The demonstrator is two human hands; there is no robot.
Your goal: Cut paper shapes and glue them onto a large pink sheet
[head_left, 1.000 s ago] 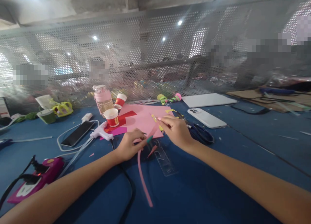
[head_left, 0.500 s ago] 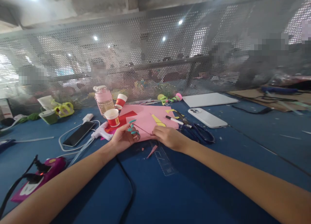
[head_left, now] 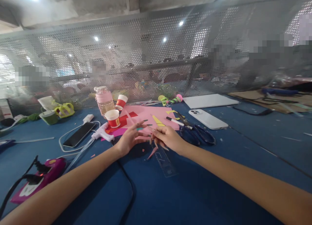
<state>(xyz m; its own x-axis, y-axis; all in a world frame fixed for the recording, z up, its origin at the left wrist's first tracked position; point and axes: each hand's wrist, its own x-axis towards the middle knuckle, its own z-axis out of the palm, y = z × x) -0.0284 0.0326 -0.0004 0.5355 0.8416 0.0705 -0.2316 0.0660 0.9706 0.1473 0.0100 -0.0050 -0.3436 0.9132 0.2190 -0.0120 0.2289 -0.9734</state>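
Note:
My left hand (head_left: 129,139) is over the near edge of a pink paper sheet (head_left: 143,112), fingers stretched and spread toward the other hand. A narrow pink paper strip (head_left: 129,117) slants up from behind its fingers; whether they touch it is unclear. Close beside it, my right hand (head_left: 169,138) is closed in a pinch, apparently on the strip's near end, though the fingertips partly hide it. Under the right hand lies a clear ruler (head_left: 167,165), with a pink paper scrap (head_left: 152,152) at its upper left. Dark-handled scissors (head_left: 204,134) rest right of that hand.
Left stand paper cups (head_left: 112,118), a pink bottle (head_left: 104,99), a glue gun (head_left: 103,133), a dark phone (head_left: 79,135) and a purple power strip (head_left: 39,179). A marker (head_left: 175,121) and white phone (head_left: 208,119) lie right. A black cable (head_left: 130,182) crosses the blue table.
My left hand has turned and stretched its fingers toward the right one. The strip, earlier stretched between both hands, now slants upward behind the left hand. My right hand has shifted slightly, still pinching.

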